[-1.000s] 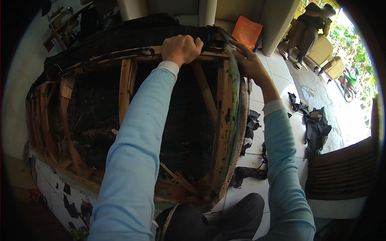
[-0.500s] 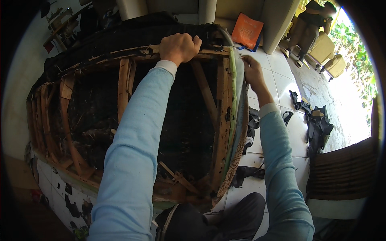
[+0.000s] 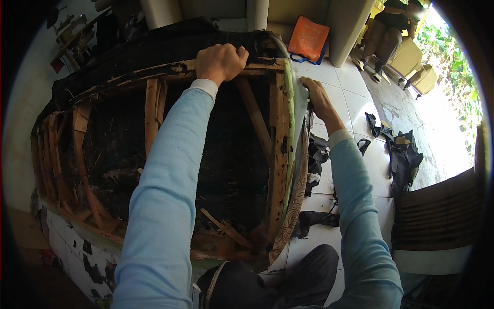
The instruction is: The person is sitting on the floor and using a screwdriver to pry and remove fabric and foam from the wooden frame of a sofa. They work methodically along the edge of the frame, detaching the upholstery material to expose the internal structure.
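A sofa frame of bare wood [image 3: 152, 110] lies turned over before me, its inside dark. My left hand [image 3: 221, 62] is closed in a fist over the far wooden rail, beside torn black cloth [image 3: 128, 50]. At the frame's right side, my right hand [image 3: 320, 102] has its fingers closed at the edge of the loose upholstery fabric [image 3: 296, 213], brown and patterned, with pale lining. Just under that hand runs a thin dark shape that I cannot make out. Pale green foam [image 3: 290, 110] edges the right-hand rail.
Scraps of black cloth [image 3: 404, 159] litter the white tiles [image 3: 378, 177]. An orange bag [image 3: 309, 38] stands beyond the frame. At the far right a person [image 3: 387, 31] is near cream chair parts [image 3: 406, 57]. A slatted wooden piece [image 3: 436, 213] is at right.
My right hand has moved a little nearer to me along the frame's right side. The left fist stays on the rail; the whole view has shifted slightly.
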Tool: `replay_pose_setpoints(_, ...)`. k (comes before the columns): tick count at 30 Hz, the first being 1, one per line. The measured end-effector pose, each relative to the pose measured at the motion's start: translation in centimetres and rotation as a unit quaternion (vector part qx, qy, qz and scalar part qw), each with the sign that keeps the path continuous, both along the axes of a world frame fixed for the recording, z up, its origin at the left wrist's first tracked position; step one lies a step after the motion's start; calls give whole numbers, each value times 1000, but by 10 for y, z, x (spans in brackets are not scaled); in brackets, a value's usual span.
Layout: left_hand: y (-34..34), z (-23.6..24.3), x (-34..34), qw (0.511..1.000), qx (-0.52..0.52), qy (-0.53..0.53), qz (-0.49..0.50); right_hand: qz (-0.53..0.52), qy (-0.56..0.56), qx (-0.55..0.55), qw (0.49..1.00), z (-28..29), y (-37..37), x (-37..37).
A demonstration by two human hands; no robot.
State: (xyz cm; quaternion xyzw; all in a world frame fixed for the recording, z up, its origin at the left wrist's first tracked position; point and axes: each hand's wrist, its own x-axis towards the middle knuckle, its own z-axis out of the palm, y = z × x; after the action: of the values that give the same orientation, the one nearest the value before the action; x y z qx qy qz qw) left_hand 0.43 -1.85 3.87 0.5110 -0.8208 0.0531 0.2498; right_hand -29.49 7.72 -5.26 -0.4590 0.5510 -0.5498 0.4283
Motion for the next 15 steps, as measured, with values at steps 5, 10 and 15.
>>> replay_pose_setpoints(5,2,3,-8,1000,-10,5,-12,-26,43,-1,999,0,-1,5)
replay_pose_setpoints(10,2,2,0,1000,1,2,-3,-11,-76,-33,996,7,28,-14)
replay_pose_setpoints(15,1,2,0,1000,7,-2,-1,-27,48,67,996,4,40,-39)
